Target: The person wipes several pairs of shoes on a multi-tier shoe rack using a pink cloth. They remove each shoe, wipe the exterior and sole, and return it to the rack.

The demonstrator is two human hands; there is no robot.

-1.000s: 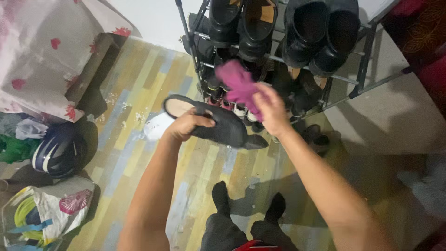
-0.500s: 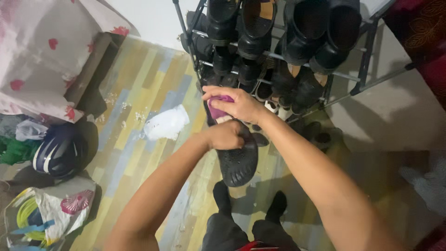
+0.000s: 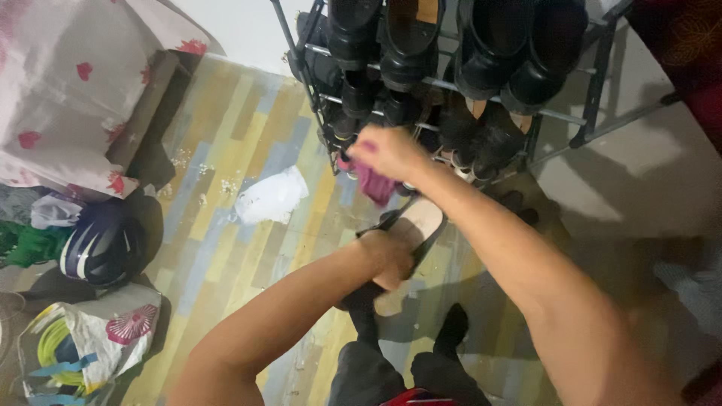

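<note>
So the left hand (image 3: 391, 259) had its grip closed around a dark flat slip-on shoe with a pale beige insole (image 3: 410, 225), holding it low over the striped wooden floor (image 3: 226, 150), insole facing up and the shoe tilted on a diagonal. The right hand (image 3: 387, 150) was up above it, its grip bunched tight around a crumpled magenta cloth (image 3: 374, 183) that hung down from the fingers, just above the upper end of the shoe. Couldn't tell if the cloth was actually touching the shoe or just hovering near it, a bit blurry there.

Right behind the hands was a dark metal shoe rack (image 3: 594, 83) packed with black shoes (image 3: 489, 45) on its rails. On the floor to the left there was a crumpled white rag (image 3: 272, 197), and further left a dark blue helmet with light stripes (image 3: 101, 248), plus a white plastic bag with a pink shell print (image 3: 98, 334) in the corner. A white sheet with red hearts (image 3: 68, 83) draped over something at the top left. The person's feet in black socks (image 3: 451, 331) showed at the bottom.
</note>
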